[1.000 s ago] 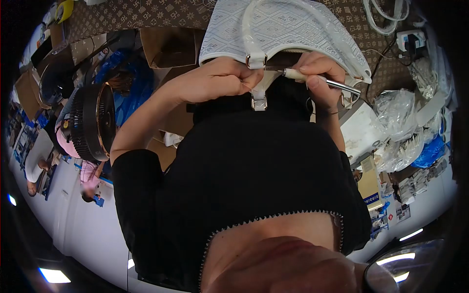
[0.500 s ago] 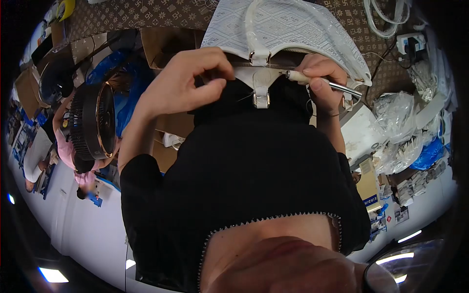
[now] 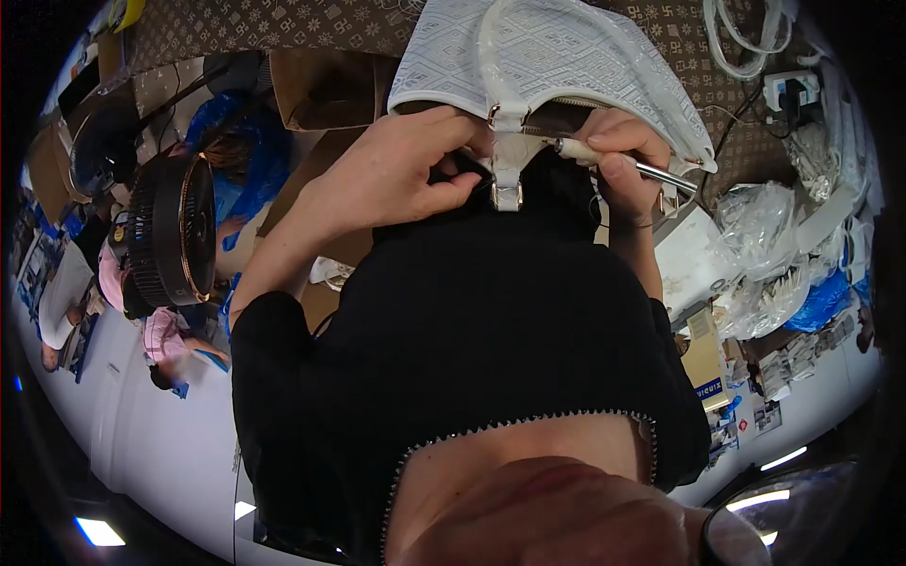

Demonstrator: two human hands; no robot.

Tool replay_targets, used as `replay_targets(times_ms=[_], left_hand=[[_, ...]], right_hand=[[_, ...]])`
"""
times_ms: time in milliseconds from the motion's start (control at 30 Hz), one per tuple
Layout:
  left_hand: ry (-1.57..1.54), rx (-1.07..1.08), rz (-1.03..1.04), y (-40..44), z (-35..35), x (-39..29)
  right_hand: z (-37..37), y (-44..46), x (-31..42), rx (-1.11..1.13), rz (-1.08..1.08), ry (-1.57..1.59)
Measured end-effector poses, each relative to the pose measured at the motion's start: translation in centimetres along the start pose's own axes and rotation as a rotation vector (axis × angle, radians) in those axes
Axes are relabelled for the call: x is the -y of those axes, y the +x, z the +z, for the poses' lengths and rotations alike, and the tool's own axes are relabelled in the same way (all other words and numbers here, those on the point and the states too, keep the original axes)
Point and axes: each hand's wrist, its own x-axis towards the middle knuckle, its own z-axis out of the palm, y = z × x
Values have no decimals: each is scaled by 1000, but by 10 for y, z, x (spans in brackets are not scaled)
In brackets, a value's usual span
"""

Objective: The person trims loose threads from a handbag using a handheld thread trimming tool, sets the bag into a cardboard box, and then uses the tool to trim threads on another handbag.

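Observation:
A white patterned handbag (image 3: 585, 61) lies in front of me, its zipped opening towards my body. A white handle loop ends in a metal ring over a white leather tab (image 3: 519, 151) with a buckle (image 3: 507, 195). My left hand (image 3: 415, 165) is closed at the left side of this tab, fingers bent over the bag's edge; the exact grip is partly hidden. Between the thumb and fingers of my right hand (image 3: 628, 156) is a slim pen-like tool (image 3: 665, 174) with a cream front part and a metal shaft. Its thin tip points left at the tab.
A brown patterned cloth (image 3: 283, 26) covers the work surface. On the left are an open cardboard box (image 3: 326, 92), a black fan (image 3: 170, 231) and blue plastic bags (image 3: 260, 156). Clear plastic wrapping (image 3: 760, 222) lies to the right. Other people sit farther left.
My left hand has moved right and closed by the tab; before, it hung left of it with thumb and fingers apart. My right hand and the tool have hardly moved.

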Motion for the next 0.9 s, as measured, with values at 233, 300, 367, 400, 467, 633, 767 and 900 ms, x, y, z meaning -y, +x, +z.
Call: replay_targets(times_ms=[233,300,367,400,467,633,767,900], left_hand=[[25,-128,8,-1,4,1],[-7,-160,12,0,8,3],[-42,-192,14,0,10,4],[-82,-188,-36,0,10,2],[-125,-185,-89,0,12,-2],[-85,-196,-243,4,22,-5],[-63,-154,-287,6,20,-7],[-77,-137,-327,6,18,-8]], right_hand=[[0,7,2,13,-8,15],[0,8,2,1,-19,2],[0,8,2,7,-16,7],[0,8,3,9,-13,14],[2,8,3,10,-3,20],[-1,4,3,28,27,-2],[0,3,2,35,25,-9],[0,5,3,51,18,7]])
